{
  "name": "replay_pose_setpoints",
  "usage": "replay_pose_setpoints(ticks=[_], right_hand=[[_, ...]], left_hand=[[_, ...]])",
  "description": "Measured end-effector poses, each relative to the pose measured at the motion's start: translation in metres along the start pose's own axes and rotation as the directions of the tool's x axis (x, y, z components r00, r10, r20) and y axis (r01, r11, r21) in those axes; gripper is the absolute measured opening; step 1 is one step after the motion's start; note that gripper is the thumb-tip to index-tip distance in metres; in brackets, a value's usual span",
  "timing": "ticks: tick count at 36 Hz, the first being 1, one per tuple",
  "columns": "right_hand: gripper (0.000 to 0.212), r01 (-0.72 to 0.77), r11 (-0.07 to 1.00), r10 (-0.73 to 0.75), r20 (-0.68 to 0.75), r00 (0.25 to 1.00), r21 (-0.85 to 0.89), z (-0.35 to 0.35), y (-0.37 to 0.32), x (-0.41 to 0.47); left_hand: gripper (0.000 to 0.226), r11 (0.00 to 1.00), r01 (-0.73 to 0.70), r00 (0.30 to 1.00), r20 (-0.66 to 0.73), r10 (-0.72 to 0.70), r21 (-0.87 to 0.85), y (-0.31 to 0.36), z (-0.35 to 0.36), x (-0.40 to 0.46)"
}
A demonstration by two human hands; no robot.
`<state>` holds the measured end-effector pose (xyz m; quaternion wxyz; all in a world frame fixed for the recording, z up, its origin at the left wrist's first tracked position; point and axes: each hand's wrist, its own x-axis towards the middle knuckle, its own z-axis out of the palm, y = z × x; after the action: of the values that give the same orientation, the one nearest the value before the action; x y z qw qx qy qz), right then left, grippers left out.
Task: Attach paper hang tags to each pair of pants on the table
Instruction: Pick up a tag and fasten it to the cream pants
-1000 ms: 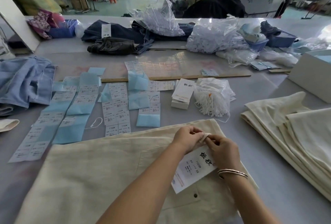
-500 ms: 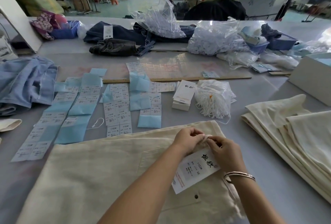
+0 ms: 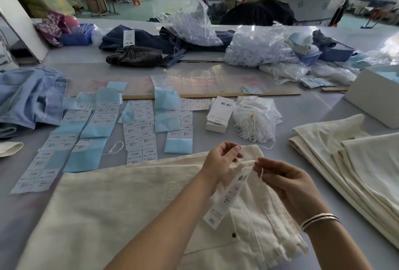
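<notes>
Hang tag (image 3: 228, 196) hangs edge-on at the waistband of the cream pants (image 3: 133, 209), 6 o'clock on the tabletop (image 3: 313, 105). White loop string (image 3: 260, 172) runs from the tag top to my right. Left hand (image 3: 220, 161): grip pinched on the fabric loop and string at the waistband. Right hand (image 3: 287, 181): grip pinched on the string's free end.

Step in hand, as I read it: closing the string through the waistband loop. To do it well I'd keep the left pinch steady as anchor, feed the end with the right, pull until the lock seats, then lay the tag flat, print up.

Spare tags (image 3: 220, 110) and the string bundle (image 3: 254, 118) sit at 12 o'clock, close. Stack of cream pants (image 3: 356, 161) at 3 o'clock. Size stickers (image 3: 138, 127) at 10–11 o'clock.
</notes>
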<state>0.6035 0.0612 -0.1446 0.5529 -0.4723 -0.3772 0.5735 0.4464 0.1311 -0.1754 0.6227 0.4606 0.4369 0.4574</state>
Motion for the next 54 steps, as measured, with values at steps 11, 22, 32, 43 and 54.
replay_pose_setpoints(ticks=[11,22,32,43,54], right_hand=[[0.033,0.137,0.95,-0.163,-0.072,0.984,-0.279,0.019,0.0,0.017],[0.016,0.169,0.96,-0.188,-0.072,0.979,-0.222,0.027,-0.001,0.033],[0.009,0.088,0.952,-0.119,-0.091,0.989,-0.293,0.032,0.026,0.039],[0.017,0.068,0.862,-0.103,-0.042,0.994,-0.502,0.037,0.044,0.036],[0.017,0.032,0.892,-0.065,-0.058,0.996,-0.45,0.045,0.045,0.027]], left_hand=[[0.008,1.0,-0.022,0.979,0.203,0.021,0.003,-0.015,-0.007,-0.028],[0.01,0.994,0.047,0.983,0.184,-0.028,-0.1,-0.023,-0.016,-0.032],[0.014,0.965,0.052,0.995,0.09,-0.029,-0.259,-0.035,-0.019,-0.04],[0.021,0.957,-0.028,0.999,0.008,0.031,-0.288,-0.043,-0.017,-0.041],[0.022,0.964,-0.042,0.999,0.002,0.044,-0.263,-0.045,-0.015,-0.041]])
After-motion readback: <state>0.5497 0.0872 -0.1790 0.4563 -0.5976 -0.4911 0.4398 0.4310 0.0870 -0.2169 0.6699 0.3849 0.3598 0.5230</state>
